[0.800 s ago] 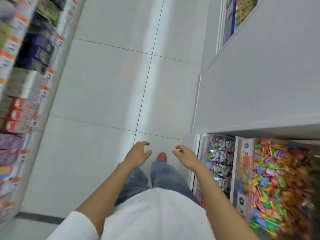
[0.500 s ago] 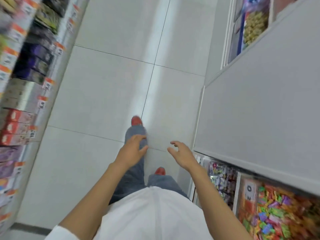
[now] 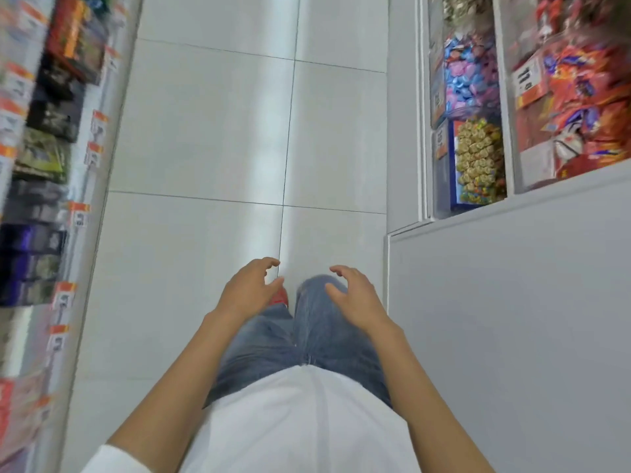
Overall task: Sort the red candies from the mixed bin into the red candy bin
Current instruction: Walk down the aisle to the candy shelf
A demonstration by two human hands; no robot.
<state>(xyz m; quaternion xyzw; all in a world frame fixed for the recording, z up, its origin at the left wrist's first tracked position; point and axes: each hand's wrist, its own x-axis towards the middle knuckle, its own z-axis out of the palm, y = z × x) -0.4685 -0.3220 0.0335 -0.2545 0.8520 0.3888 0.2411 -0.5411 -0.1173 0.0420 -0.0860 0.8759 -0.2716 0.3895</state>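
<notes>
Above the jeans (image 3: pixel 317 332), both hands loosely curled, empty.

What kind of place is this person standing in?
Most likely a shop aisle: shelves of packaged goods with orange price tags on the left, clear bins of wrapped sweets on the right, tiled floor between.

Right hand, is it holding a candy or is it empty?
Empty. The right hand hovers above the jeans, loosely curled and spread, with nothing visible in its grasp.
</notes>
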